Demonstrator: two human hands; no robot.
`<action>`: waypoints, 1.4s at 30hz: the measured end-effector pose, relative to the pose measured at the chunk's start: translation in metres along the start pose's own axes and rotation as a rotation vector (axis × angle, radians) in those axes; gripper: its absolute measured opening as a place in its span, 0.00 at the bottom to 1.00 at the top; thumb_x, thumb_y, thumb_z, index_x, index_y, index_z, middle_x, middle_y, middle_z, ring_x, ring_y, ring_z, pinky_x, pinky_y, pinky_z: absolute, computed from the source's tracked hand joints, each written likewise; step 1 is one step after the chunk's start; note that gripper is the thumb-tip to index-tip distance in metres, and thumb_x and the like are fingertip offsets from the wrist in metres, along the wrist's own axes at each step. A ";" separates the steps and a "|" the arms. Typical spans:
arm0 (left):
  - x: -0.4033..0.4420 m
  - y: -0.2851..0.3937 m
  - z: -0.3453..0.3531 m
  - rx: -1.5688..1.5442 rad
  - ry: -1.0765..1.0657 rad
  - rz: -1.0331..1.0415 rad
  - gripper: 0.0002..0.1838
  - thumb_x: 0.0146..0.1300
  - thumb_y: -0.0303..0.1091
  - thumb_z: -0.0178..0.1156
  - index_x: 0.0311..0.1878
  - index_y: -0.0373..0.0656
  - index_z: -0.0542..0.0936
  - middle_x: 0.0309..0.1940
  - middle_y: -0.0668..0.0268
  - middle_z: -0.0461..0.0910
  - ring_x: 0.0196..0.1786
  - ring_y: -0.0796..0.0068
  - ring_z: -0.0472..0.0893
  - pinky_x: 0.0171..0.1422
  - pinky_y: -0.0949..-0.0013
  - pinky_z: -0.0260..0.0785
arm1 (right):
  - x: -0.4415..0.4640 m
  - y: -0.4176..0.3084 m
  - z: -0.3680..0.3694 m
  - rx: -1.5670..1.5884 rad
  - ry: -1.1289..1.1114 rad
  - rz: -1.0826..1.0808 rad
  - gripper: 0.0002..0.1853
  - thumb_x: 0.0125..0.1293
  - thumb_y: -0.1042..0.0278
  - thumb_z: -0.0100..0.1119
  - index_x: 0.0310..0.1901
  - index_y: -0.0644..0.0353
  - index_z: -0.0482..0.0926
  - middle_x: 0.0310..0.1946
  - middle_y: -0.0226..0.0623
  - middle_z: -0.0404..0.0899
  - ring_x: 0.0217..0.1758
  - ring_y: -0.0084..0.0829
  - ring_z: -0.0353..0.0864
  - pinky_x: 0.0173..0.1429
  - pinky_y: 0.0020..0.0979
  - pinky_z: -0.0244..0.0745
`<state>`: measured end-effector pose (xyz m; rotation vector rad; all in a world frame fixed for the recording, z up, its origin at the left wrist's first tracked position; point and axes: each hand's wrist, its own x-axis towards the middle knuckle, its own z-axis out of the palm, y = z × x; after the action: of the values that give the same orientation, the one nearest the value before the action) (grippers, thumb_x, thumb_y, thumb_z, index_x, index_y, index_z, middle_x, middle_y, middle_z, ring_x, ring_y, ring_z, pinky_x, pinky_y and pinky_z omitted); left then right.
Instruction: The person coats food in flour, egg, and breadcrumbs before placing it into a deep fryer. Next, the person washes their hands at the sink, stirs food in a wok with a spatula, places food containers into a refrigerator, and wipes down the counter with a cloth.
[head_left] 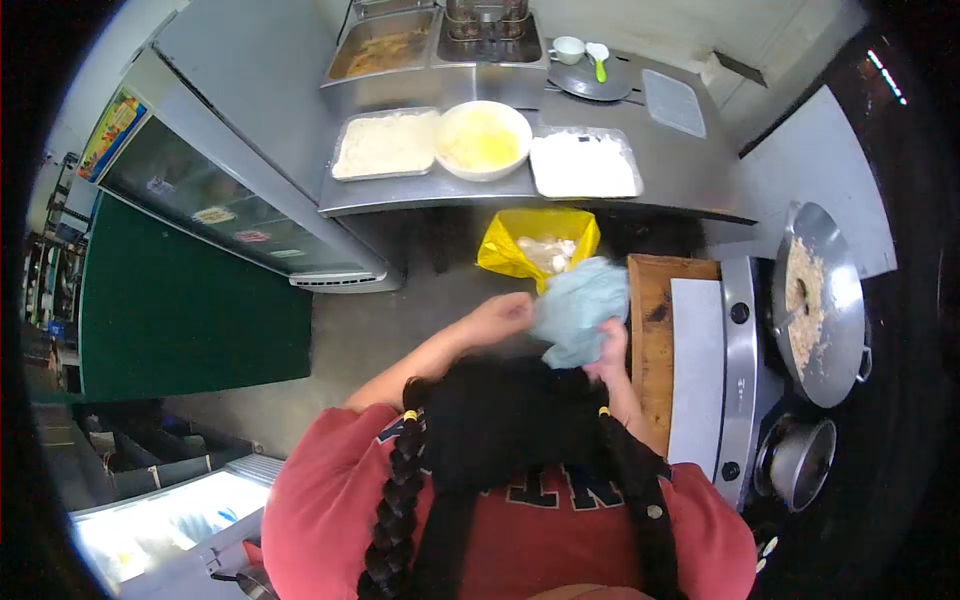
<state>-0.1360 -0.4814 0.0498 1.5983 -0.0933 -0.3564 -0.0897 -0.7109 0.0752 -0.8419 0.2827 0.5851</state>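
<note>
A crumpled light blue cloth (582, 312) hangs in front of my body, and my right hand (608, 350) grips its right side. At the cloth's left edge is my left hand (506, 316), its fingers curled and slightly blurred; whether they touch the cloth I cannot tell. Just beyond the cloth sits a yellow plastic bag (512, 240), its mouth spread wide, with whitish scraps (546, 252) inside. The cloth covers part of the bag's near side.
A steel counter (690, 165) holds a tray of pale crumbs (388, 145), a bowl of yellow liquid (482, 142) and a tray of white powder (588, 165). Fryers (385, 50) stand behind. On my right are a wooden board (652, 350), a stove (738, 390) and a wok (835, 300).
</note>
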 end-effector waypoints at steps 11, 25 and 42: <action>0.019 -0.030 -0.088 -0.069 0.366 -0.165 0.04 0.68 0.33 0.56 0.41 0.44 0.74 0.29 0.76 0.72 0.31 0.86 0.71 0.34 0.79 0.64 | 0.167 -0.238 -0.004 -0.975 0.577 -1.130 0.23 0.64 0.63 0.56 0.54 0.73 0.74 0.53 0.48 0.78 0.57 0.39 0.75 0.64 0.38 0.66; 0.240 -0.004 -0.094 0.164 0.872 -0.345 0.07 0.66 0.32 0.58 0.40 0.39 0.75 0.27 0.67 0.77 0.24 0.78 0.77 0.25 0.73 0.70 | 0.422 -0.367 -0.078 -1.816 0.889 -0.738 0.17 0.55 0.59 0.62 0.46 0.54 0.84 0.43 0.47 0.82 0.50 0.48 0.80 0.57 0.44 0.75; 0.304 -0.016 -0.116 0.373 0.787 -0.378 0.13 0.59 0.32 0.54 0.42 0.31 0.73 0.32 0.43 0.78 0.40 0.44 0.80 0.46 0.52 0.71 | 0.623 -0.338 -0.067 -2.280 0.289 -0.816 0.13 0.61 0.60 0.59 0.42 0.60 0.78 0.46 0.44 0.79 0.54 0.45 0.75 0.59 0.44 0.71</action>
<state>0.1819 -0.4528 -0.0157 2.0235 0.7920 0.0295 0.6127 -0.7067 -0.0432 -3.0087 -0.7103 -0.3145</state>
